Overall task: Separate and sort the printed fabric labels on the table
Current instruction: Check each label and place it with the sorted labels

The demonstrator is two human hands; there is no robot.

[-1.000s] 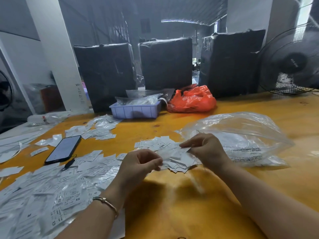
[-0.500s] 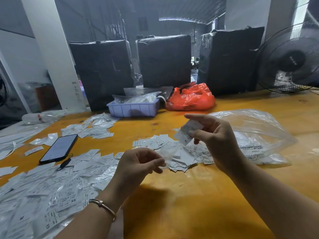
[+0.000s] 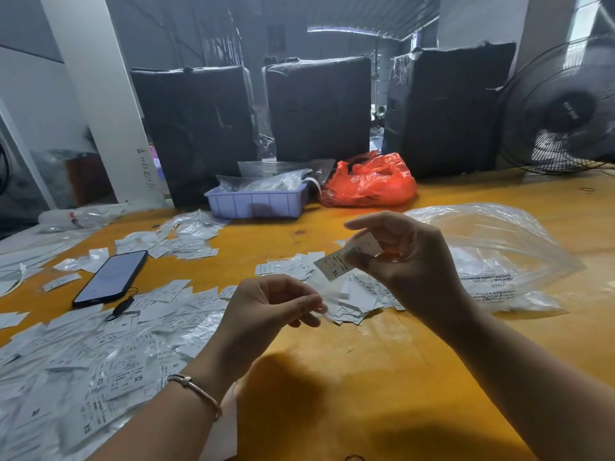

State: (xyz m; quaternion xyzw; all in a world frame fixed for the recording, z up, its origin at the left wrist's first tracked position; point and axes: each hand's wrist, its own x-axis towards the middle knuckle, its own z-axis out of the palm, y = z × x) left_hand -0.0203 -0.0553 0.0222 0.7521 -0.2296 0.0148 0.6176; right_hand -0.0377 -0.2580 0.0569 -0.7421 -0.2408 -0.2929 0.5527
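Head view: right hand (image 3: pixel 412 261) raised above the yellow table (image 3: pixel 382 377), thumb and curled fingers pinching an XL label (image 3: pixel 336 266) by its far-right end. Left hand (image 3: pixel 266 304) lower and nearer, thumb and forefinger pinched on a thin translucent strip (image 3: pixel 327 294); whether it is film or a second label cannot be told.

Position of label: held in the air over the small middle pile of labels (image 3: pixel 352 294), well clear of the large heap of labels (image 3: pixel 100 361) at near left.

Orientation: long axis running from near-left, slightly low, to far-right, slightly high; free "XL" end pointing near-left toward the left hand; printed face turned to the camera.

Procedure, as judged:
- Keep the pinch at the extreme end, print uncovered.
- Read the size mark before release.
- Pull the two pieces apart along the long axis, not across it, to avoid creasing.
- Place flat on the pile of matching size; avoid the clear plastic bag (image 3: pixel 499 247) at right and the phone (image 3: pixel 111 277) at left.
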